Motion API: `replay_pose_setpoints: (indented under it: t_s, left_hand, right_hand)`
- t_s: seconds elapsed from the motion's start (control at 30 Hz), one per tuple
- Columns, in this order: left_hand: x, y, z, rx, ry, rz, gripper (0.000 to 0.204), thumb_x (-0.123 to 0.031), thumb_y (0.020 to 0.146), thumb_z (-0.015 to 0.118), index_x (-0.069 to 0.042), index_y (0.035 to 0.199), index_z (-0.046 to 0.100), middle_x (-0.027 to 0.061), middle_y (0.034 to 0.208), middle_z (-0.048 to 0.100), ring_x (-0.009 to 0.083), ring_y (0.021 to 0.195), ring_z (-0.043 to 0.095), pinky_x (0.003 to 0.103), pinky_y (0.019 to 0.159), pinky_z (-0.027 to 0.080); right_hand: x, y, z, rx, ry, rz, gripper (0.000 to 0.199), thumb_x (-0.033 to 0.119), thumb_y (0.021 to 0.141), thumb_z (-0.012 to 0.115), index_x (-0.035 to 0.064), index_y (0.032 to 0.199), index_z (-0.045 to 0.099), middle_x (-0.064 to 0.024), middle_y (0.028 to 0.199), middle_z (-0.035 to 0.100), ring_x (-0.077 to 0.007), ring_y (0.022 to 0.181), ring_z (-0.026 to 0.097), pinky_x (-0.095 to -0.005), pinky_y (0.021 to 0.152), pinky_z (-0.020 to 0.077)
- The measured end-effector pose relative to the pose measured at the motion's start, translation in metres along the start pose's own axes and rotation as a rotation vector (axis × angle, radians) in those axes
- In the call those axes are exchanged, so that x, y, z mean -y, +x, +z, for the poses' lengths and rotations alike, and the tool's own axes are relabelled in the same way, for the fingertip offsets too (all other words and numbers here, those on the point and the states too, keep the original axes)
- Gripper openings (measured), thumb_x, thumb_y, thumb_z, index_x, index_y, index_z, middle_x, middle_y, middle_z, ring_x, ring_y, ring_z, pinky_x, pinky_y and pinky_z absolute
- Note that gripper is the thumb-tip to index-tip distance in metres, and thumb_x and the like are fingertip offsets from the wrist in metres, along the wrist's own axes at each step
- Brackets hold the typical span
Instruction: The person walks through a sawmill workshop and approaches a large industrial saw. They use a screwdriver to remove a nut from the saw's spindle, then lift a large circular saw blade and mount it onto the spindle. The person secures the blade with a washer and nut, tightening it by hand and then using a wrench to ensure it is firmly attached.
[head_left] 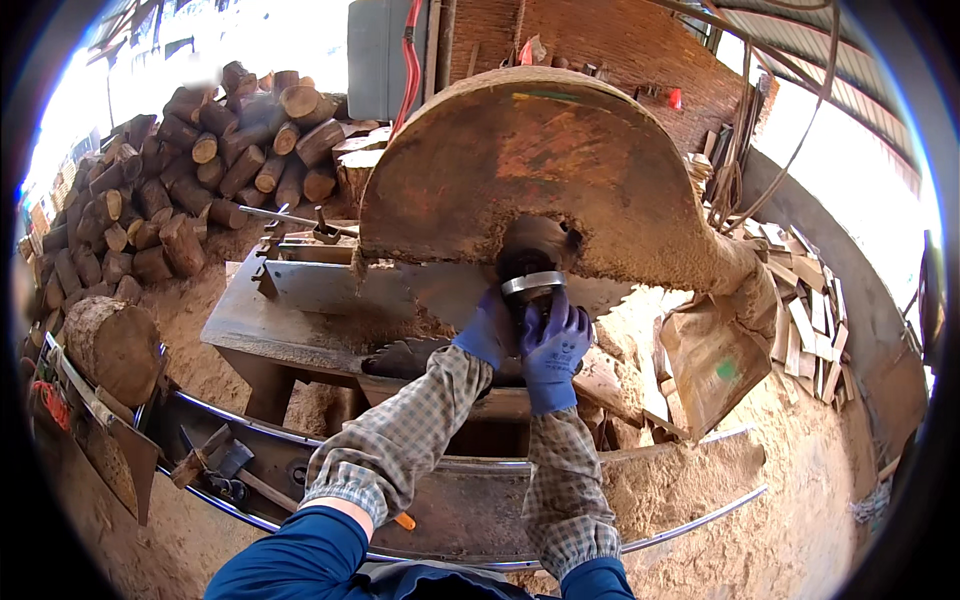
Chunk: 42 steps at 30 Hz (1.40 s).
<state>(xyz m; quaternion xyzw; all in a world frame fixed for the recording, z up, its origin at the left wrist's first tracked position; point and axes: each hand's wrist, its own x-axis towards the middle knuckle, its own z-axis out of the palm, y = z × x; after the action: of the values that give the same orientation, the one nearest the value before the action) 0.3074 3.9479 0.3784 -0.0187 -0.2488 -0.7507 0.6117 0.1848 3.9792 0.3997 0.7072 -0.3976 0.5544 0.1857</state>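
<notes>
Head view: both gloved hands, left hand (490,328) and right hand (553,345), fingers clamped on a metal ring (532,284) at the saw blade (440,292) hub, centre frame, under the guard (520,170) at twelve o'clock. The ring looks rigid, heavy and dusty; hold its rim.

We cannot see most of the large toothed circular saw blade (440,295), since the rusty sawdust-caked metal guard (520,170) covers its upper half and the steel saw table (300,300) cuts off its lower part. Our left hand in its blue glove (488,328) and our right hand in its blue glove (553,345) hide the blade's centre behind the shiny metal ring (533,285), so we cannot tell what the fingers grip there. On the far left, the stacked brown logs (190,150) blur into glare and run off the picture's rim.
</notes>
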Motion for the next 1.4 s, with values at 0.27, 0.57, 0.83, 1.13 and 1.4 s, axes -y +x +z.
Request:
replay_pose_setpoints:
  t_s: [0.27, 0.57, 0.83, 1.13, 1.4]
  left_hand:
    - [0.002, -0.025, 0.040, -0.030, -0.068, -0.129, 0.074, -0.069, 0.096, 0.043, -0.008, 0.137, 0.054, 0.0104, 0.131, 0.062, 0.0275, 0.119, 0.060, 0.044, 0.108, 0.045]
    - [0.002, -0.018, 0.035, -0.037, 0.058, -0.003, 0.086, -0.079, 0.088, 0.048, -0.010, 0.140, 0.052, 0.0087, 0.128, 0.062, 0.0243, 0.118, 0.059, 0.040, 0.106, 0.047]
    - [0.010, -0.013, 0.039, -0.085, -0.005, -0.005, 0.082, -0.078, 0.082, 0.056, -0.011, 0.128, 0.058, 0.0076, 0.112, 0.068, 0.0224, 0.101, 0.065, 0.037, 0.092, 0.055]
    - [0.012, -0.008, 0.048, -0.165, -0.173, -0.052, 0.075, -0.075, 0.082, 0.059, -0.011, 0.120, 0.062, 0.0060, 0.103, 0.069, 0.0207, 0.092, 0.066, 0.036, 0.086, 0.056]
    - [0.001, -0.003, 0.023, 0.150, -0.130, -0.090, 0.072, -0.071, 0.088, 0.058, -0.007, 0.120, 0.063, 0.0080, 0.112, 0.069, 0.0224, 0.101, 0.066, 0.035, 0.095, 0.054]
  right_hand:
    - [-0.006, 0.005, 0.001, 0.012, 0.011, -0.011, 0.051, 0.037, 0.092, 0.065, 0.0000, 0.126, 0.059, -0.0166, 0.086, 0.064, -0.0387, 0.080, 0.060, -0.0503, 0.072, 0.0489]
    - [0.018, 0.008, 0.005, 0.046, -0.125, 0.022, 0.057, 0.038, 0.091, 0.064, 0.0032, 0.135, 0.055, -0.0163, 0.092, 0.063, -0.0372, 0.086, 0.061, -0.0516, 0.075, 0.0490]
    - [0.014, 0.011, -0.001, 0.088, -0.124, 0.000, 0.054, 0.036, 0.093, 0.061, 0.0065, 0.137, 0.055, -0.0170, 0.098, 0.064, -0.0375, 0.095, 0.061, -0.0528, 0.088, 0.0477]
    - [0.014, 0.013, -0.016, 0.137, -0.118, -0.062, 0.055, 0.032, 0.087, 0.067, 0.0067, 0.135, 0.056, -0.0144, 0.105, 0.064, -0.0346, 0.100, 0.060, -0.0519, 0.094, 0.0473]
    - [0.012, 0.021, -0.009, 0.100, -0.214, -0.197, 0.054, 0.037, 0.088, 0.068, 0.0070, 0.132, 0.057, -0.0127, 0.101, 0.064, -0.0326, 0.098, 0.062, -0.0497, 0.086, 0.0492]
